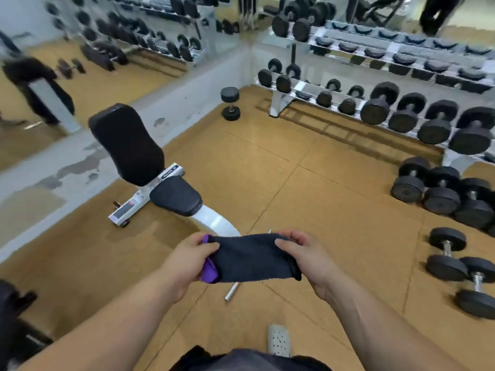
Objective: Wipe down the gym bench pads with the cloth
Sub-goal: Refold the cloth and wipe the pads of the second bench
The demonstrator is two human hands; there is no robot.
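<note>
Fingers of your left hand [187,259] and right hand [308,259] pinch the cloth [251,259] ends, stretched between them. It hides the bench [150,170] foot.

Both bare forearms reached forward, held level. The left hand [187,259] and right hand [305,257] were closed in pinch grips, thumbs on top, well apart.

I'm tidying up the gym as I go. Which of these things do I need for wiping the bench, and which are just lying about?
For the job:
cloth, held in left hand and right hand
back pad
seat pad

Lying about:
upright dumbbell on the floor
dumbbells beside the rack
metal bar under the cloth
</note>
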